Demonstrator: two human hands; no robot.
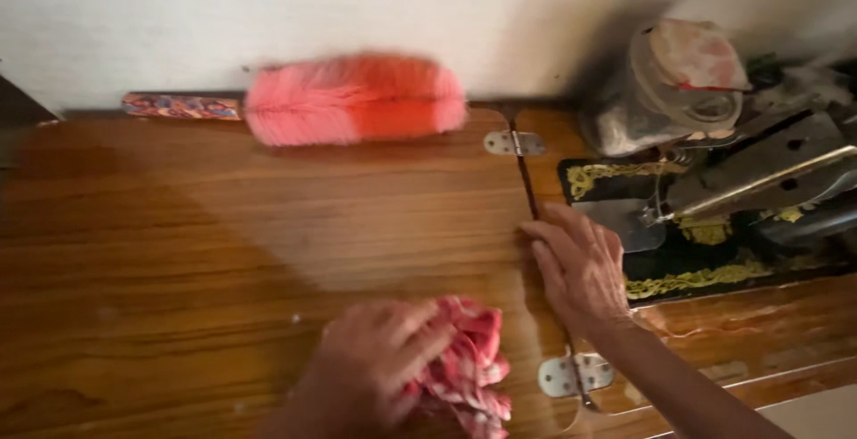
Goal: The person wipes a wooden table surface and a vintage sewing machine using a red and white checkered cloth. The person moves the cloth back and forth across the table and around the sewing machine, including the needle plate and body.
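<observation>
we press our left hand [379, 359] down over a bunched red and white checked cloth [469, 363] near the front edge of the wooden surface [223, 242]; the fingers are curled over the fabric, gripping it against the wood, which suits rubbing the top rather than lifting the cloth. our right hand [580, 269] lies open and flat, fingers spread, palm down on the surface right at the seam of the hinged leaf, between two metal hinges [515, 142], apparently to steady us; it holds nothing. just beside it sits a black sewing machine [759, 189] with gold ornament. a pink feather duster [353, 98] with a patterned handle lies against the wall, well apart from both hands, seemingly set aside
</observation>
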